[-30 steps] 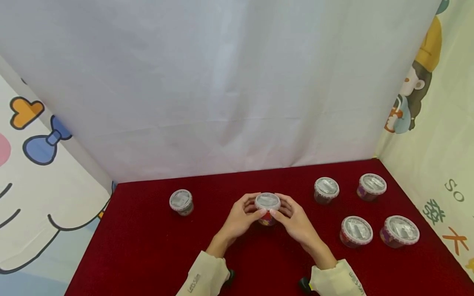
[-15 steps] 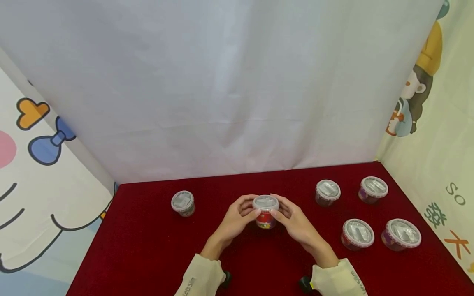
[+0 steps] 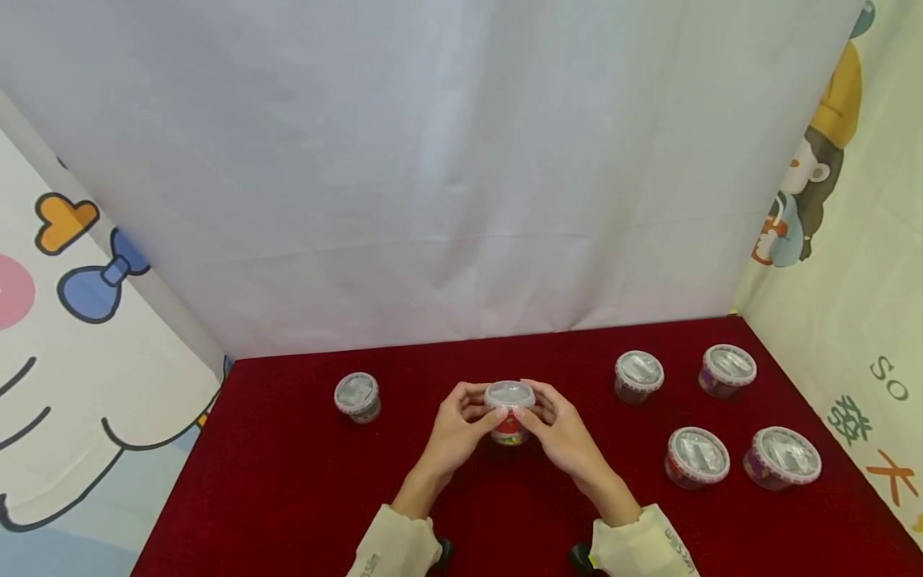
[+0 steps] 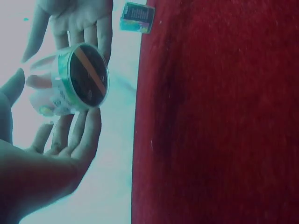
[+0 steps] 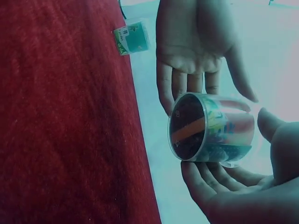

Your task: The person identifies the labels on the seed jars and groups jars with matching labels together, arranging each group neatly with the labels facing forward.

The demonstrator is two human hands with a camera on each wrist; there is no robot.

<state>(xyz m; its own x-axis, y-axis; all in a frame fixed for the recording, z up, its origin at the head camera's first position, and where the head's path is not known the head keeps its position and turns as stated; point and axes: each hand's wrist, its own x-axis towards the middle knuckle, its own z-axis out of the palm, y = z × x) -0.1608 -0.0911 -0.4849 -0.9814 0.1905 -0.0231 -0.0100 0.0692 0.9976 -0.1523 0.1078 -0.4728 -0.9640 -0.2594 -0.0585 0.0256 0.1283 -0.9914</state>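
Six lidded tubs are present: five stand on the red tabletop [image 3: 288, 489], one is held. Listed left to right, head view:

Far-left tub [image 3: 356, 399]: upright, well apart from the rest; contents not identifiable.

Left hand [image 3: 454, 429]: clamped on the left side of the held tub [image 3: 509, 423], fingers bent around it, thumb at the front.

The held tub is upright, between both hands, raised off the tabletop. Its clear lid [image 3: 509, 393] is fitted; the body is printed red. Wrist views expose a dark base [image 5: 183, 115] crossed by an orange strip [image 5: 189, 131]; whether the strip lies inside cannot be determined.

Right hand [image 3: 564, 431]: clamped on the opposite side, thumb at the front.

Dark tub [image 3: 634, 390]: rear row. Red-printed tub [image 3: 694, 465]: front row. Rear purple tub [image 3: 723, 379] and front purple tub [image 3: 775, 465]: rightmost. All four upright, apart, lids fitted; contents indistinct.
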